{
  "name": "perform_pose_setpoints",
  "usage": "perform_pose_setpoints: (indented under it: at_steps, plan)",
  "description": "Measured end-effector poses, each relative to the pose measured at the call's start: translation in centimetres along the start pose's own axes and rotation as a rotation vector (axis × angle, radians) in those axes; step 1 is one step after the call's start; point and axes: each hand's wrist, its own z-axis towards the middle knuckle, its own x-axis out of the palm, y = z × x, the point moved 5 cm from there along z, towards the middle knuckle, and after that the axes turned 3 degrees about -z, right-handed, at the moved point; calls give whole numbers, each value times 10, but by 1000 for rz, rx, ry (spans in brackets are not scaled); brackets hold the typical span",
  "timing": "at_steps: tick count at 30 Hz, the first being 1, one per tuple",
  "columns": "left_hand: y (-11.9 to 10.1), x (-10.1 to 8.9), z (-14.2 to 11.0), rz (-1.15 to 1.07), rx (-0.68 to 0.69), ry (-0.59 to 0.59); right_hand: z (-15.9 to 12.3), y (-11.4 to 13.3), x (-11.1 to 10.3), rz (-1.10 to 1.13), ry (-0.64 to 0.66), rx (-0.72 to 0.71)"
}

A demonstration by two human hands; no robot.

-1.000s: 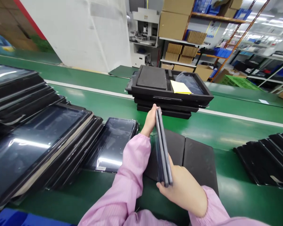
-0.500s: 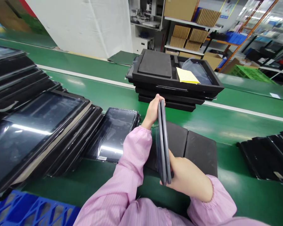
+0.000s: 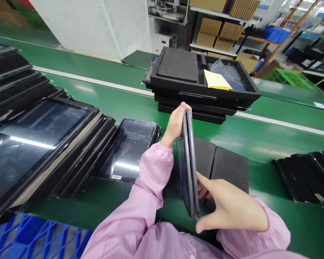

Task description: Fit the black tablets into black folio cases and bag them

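Observation:
Two thin grey tablets [image 3: 190,169] stand nearly upright, back to back or face to face, edges toward me. My left hand [image 3: 176,122] is closed around their far end. Beside their near end, my right hand [image 3: 221,201] is open, thumb spread from the fingers; its fingertips are close to the right tablet's face, and whether they touch it I cannot tell. Underneath lie dark foam pads [image 3: 229,167] on the green work surface [image 3: 264,187]. Left of my left forearm rests a small stack of film-covered tablets [image 3: 132,147].
Large stacks of screens [image 3: 43,129] fill the left side. Black foam trays [image 3: 205,95] with a yellow note [image 3: 217,80] are piled at the back. Another black stack [image 3: 305,176] lies at right. A blue plastic crate [image 3: 35,237] sits at near left.
My right hand has loosened from the tablets' near end and moved back to the right, its thumb now spread. My left hand keeps its grip. The view has tilted down slightly.

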Motion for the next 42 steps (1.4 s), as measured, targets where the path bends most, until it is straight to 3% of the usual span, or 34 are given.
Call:
perform_pose_setpoints:
  at_steps: [9, 22, 42]
  plan:
    - [-2, 1, -2, -9, -36, -26, -1, 10, -7, 12, 26, 17]
    - [-10, 4, -7, 14, 10, 8, -6, 11, -10, -25, -28, 18]
    - [-7, 3, -7, 26, 17, -12, -5, 6, -11, -10, -3, -38]
